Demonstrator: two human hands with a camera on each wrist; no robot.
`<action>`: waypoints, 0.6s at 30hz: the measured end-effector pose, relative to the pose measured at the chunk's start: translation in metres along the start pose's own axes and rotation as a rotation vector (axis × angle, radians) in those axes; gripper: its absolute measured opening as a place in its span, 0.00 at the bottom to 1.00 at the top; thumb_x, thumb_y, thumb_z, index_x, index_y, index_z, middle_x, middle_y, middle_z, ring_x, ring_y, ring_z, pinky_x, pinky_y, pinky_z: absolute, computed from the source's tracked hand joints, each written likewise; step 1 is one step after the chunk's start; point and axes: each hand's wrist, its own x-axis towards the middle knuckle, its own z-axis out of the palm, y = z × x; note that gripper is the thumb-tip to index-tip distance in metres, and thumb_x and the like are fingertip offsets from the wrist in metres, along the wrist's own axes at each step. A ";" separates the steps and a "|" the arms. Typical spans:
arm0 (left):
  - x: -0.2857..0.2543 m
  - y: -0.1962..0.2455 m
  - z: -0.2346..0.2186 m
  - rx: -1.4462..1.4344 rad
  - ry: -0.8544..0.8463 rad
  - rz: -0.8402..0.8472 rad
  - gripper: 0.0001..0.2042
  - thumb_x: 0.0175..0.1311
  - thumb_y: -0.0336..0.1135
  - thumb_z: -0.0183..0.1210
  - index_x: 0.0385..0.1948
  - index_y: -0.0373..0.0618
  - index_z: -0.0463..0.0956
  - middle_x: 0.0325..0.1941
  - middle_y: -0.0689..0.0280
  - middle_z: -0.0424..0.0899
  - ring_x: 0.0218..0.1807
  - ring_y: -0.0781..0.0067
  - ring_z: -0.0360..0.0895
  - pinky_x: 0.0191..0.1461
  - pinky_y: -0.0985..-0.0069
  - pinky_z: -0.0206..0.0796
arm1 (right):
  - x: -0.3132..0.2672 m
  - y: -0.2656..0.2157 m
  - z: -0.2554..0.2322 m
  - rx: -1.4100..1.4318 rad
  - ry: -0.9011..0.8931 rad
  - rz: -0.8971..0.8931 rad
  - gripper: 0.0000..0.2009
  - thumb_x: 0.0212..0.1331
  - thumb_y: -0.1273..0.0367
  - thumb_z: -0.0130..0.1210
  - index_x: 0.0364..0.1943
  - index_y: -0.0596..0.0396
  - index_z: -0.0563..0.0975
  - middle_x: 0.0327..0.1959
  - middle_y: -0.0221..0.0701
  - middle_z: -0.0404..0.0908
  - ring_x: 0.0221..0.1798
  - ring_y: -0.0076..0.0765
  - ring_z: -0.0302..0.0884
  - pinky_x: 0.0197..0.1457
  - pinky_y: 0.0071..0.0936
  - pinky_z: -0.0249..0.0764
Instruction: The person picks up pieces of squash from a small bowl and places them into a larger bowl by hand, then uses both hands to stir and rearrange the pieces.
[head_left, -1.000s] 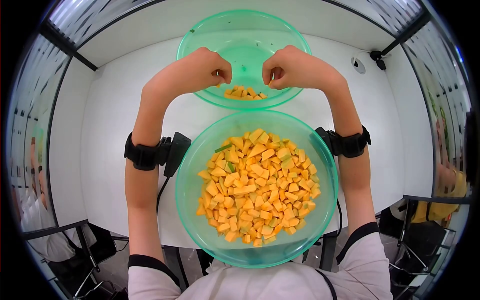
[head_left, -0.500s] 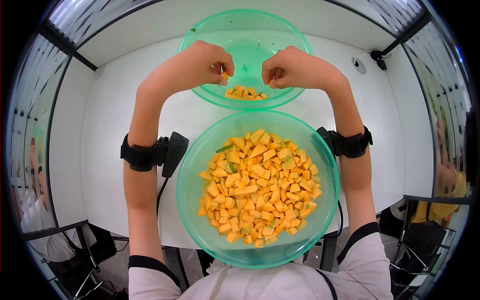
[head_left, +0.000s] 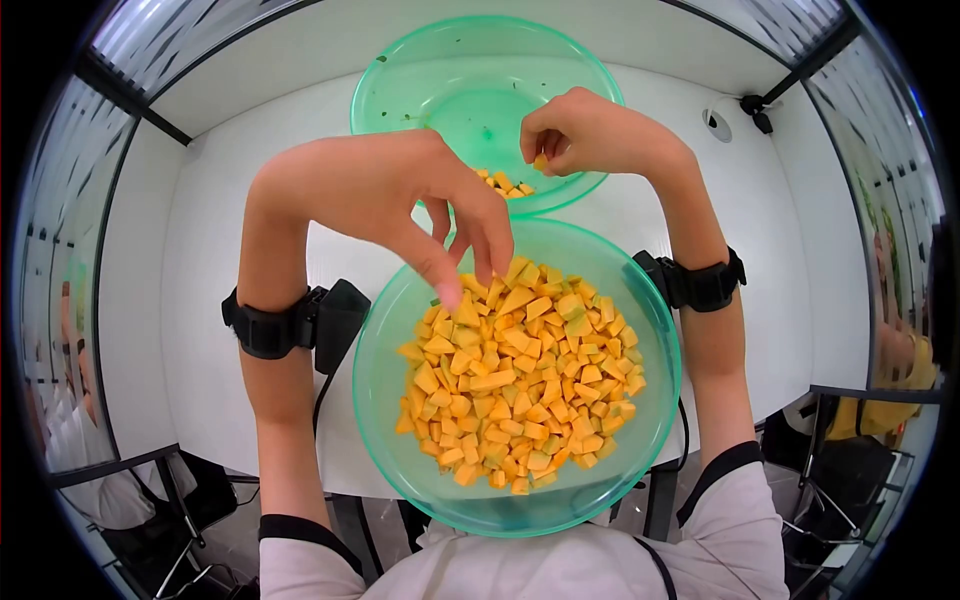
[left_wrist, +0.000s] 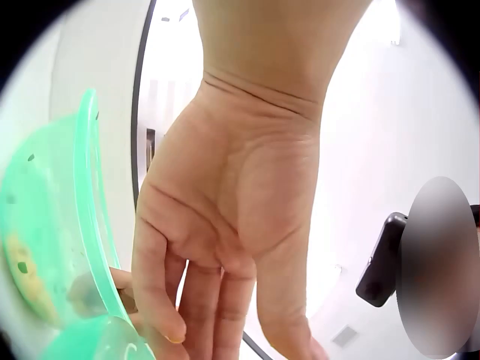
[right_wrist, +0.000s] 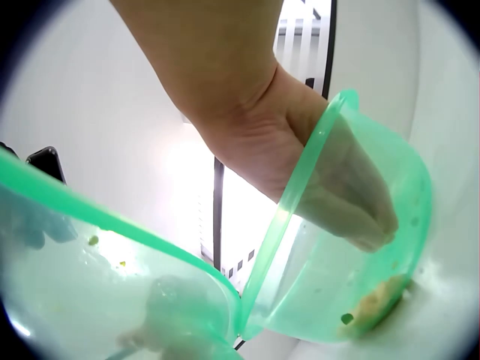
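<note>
A pile of diced orange pumpkin chunks [head_left: 515,385], some with green edges, fills the middle of the near green bowl [head_left: 383,445]. Over its far left part, my left hand [head_left: 415,195] reaches down with fingers spread and thumb tip close above the chunks. The left wrist view shows that palm and its loosely extended fingers [left_wrist: 201,307] with nothing between them. My right hand [head_left: 595,135] pinches a single pumpkin chunk [head_left: 540,162] over the far green bowl [head_left: 475,105]. Beneath it lie several more chunks [head_left: 508,185] at the bowl's near side, partly hidden by my left hand.
Both bowls stand on a white table [head_left: 215,330], the far one right behind the near one. White panels [head_left: 840,240] enclose the table's sides and back. A cable hole [head_left: 717,126] and a black plug [head_left: 757,115] are at the back right. Small dark specks dot the far bowl.
My left hand held a chunk over the far bowl; it has let go, spread its fingers and come back over the near bowl. The right hand stays nearly in place with its chunk.
</note>
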 end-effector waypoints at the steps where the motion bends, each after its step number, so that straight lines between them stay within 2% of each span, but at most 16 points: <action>1: 0.000 -0.002 0.000 0.039 0.040 0.003 0.15 0.52 0.37 0.69 0.39 0.43 0.80 0.37 0.69 0.85 0.34 0.76 0.80 0.38 0.79 0.71 | 0.000 -0.001 0.000 -0.002 -0.002 0.001 0.06 0.44 0.79 0.56 0.29 0.63 0.77 0.26 0.34 0.80 0.31 0.31 0.78 0.39 0.26 0.75; 2: 0.001 -0.003 0.000 0.078 0.079 0.006 0.14 0.53 0.37 0.68 0.39 0.43 0.80 0.37 0.69 0.85 0.35 0.76 0.80 0.38 0.79 0.72 | 0.000 -0.001 0.000 -0.003 -0.004 0.002 0.06 0.44 0.80 0.55 0.29 0.63 0.77 0.25 0.34 0.80 0.30 0.31 0.77 0.38 0.27 0.75; 7: 0.006 -0.018 -0.002 0.340 0.512 -0.199 0.07 0.60 0.31 0.60 0.38 0.41 0.78 0.34 0.68 0.82 0.34 0.74 0.76 0.41 0.76 0.71 | 0.000 -0.001 0.001 -0.042 -0.007 0.012 0.05 0.46 0.79 0.55 0.29 0.62 0.77 0.25 0.34 0.79 0.29 0.30 0.77 0.38 0.26 0.75; 10: 0.007 -0.036 -0.002 0.449 0.618 -0.337 0.07 0.59 0.30 0.60 0.37 0.41 0.77 0.36 0.66 0.81 0.35 0.72 0.75 0.44 0.74 0.70 | 0.001 0.000 0.001 -0.043 -0.008 0.005 0.05 0.48 0.77 0.55 0.30 0.61 0.77 0.25 0.33 0.80 0.30 0.30 0.78 0.38 0.26 0.75; 14: 0.007 -0.054 0.003 0.600 0.614 -0.449 0.10 0.57 0.32 0.61 0.40 0.43 0.77 0.39 0.65 0.80 0.41 0.67 0.75 0.48 0.70 0.69 | 0.002 -0.001 0.001 -0.079 -0.024 0.021 0.04 0.51 0.75 0.57 0.31 0.61 0.77 0.25 0.33 0.80 0.30 0.29 0.78 0.38 0.25 0.75; 18: 0.008 -0.053 0.004 0.537 0.570 -0.483 0.11 0.55 0.31 0.62 0.41 0.43 0.77 0.41 0.64 0.81 0.43 0.65 0.76 0.47 0.70 0.69 | 0.002 -0.004 0.000 -0.082 -0.030 0.035 0.04 0.53 0.73 0.57 0.31 0.60 0.77 0.25 0.33 0.80 0.30 0.28 0.78 0.38 0.25 0.75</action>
